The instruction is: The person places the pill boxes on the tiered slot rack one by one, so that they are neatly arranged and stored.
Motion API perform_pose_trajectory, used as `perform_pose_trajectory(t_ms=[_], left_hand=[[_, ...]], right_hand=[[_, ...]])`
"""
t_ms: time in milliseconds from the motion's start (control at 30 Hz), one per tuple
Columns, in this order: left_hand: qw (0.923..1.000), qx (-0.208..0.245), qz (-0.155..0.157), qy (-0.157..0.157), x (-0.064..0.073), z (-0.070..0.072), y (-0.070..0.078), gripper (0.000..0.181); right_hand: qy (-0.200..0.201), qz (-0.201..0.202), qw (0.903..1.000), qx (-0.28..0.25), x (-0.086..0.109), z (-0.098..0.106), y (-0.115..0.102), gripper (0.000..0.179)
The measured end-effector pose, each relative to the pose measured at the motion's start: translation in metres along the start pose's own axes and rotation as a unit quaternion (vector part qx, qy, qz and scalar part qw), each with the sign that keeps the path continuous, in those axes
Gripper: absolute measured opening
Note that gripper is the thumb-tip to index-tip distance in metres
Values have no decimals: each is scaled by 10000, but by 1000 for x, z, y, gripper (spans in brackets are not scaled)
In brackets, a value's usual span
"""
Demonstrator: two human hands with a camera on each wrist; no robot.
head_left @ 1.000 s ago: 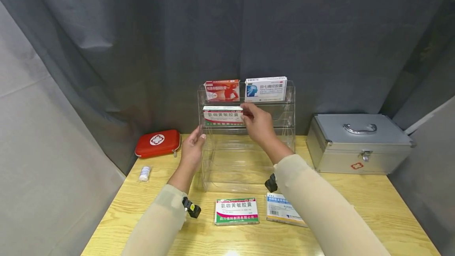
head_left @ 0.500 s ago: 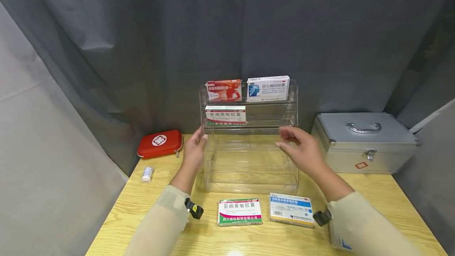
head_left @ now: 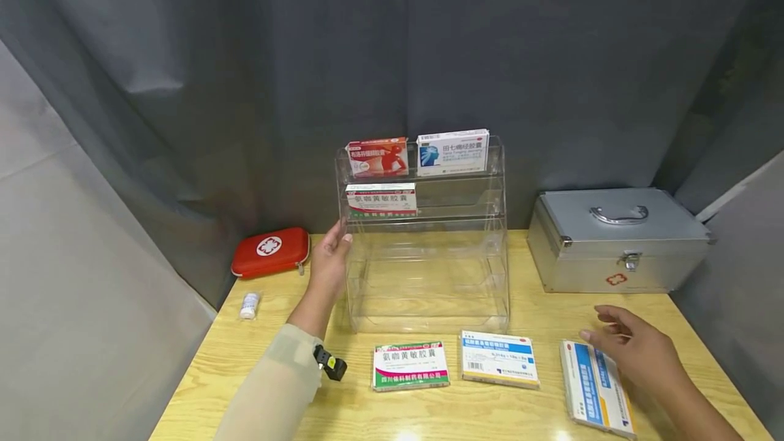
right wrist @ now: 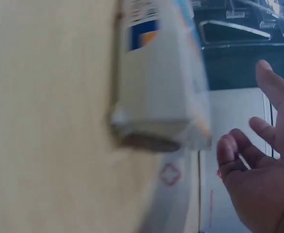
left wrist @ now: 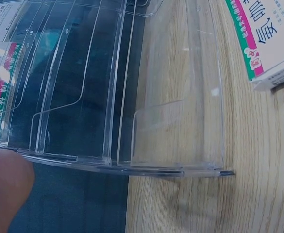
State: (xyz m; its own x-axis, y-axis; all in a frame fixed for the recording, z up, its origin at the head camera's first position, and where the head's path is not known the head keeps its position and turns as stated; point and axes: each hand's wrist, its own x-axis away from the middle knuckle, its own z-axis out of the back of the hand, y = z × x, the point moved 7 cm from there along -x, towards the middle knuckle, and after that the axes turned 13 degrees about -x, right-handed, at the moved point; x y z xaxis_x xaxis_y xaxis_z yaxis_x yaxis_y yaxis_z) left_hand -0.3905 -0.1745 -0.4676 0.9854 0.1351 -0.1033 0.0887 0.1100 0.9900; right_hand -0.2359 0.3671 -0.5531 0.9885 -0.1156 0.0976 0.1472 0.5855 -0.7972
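Observation:
A clear acrylic display rack [head_left: 429,278] stands in the middle of the table. My left hand [head_left: 329,264] grips its left side edge, and part of that hand [left wrist: 8,187] shows in the left wrist view. Over at the right, my right hand [head_left: 637,346] hovers by a blue-and-white medicine box [head_left: 594,386], fingers apart and holding nothing. That box [right wrist: 156,77] looks blurred in the right wrist view. In the rack's top tier are a red medicine box [head_left: 378,158] and a white one [head_left: 453,154]. A white, red and green capsule box [head_left: 381,201] sits one tier lower, on the left.
In front of the rack lie another green-and-white capsule box [head_left: 410,367] and a second blue-and-white box [head_left: 499,361]. A red first-aid pouch [head_left: 271,254] and a small white bottle [head_left: 249,306] are at the left. An aluminium case [head_left: 618,243] stands at the back right.
My right hand has let go of the capsule box in the rack's second tier and moved down and right to the box at the table's right. My left hand stays on the rack.

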Motion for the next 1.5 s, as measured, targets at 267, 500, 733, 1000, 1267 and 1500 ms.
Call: perform_pose_trajectory(t_ms=[267, 500, 733, 1000, 1267, 1500], left_hand=[[9999, 161, -5, 43, 0, 0, -1, 53], [9998, 171, -61, 29, 0, 0, -1, 53], [9998, 171, -137, -23, 2, -1, 1, 52], [9999, 77, -68, 48, 2, -1, 1, 52], [10000, 19, -82, -34, 2, -6, 0, 52], [10000, -28, -21, 14, 2, -1, -2, 53]], right_hand=[[-694, -445, 9960, 330, 6, -6, 31, 113], [-753, -132, 9959, 492, 0, -10, 30, 99], [-632, 175, 9971, 393, -18, -13, 27, 83], [-490, 309, 9977, 359, -29, -15, 20, 77], [-846, -286, 9925, 839, -5, -9, 22, 109], [-1138, -414, 9848, 1248, 21, -29, 20, 137]])
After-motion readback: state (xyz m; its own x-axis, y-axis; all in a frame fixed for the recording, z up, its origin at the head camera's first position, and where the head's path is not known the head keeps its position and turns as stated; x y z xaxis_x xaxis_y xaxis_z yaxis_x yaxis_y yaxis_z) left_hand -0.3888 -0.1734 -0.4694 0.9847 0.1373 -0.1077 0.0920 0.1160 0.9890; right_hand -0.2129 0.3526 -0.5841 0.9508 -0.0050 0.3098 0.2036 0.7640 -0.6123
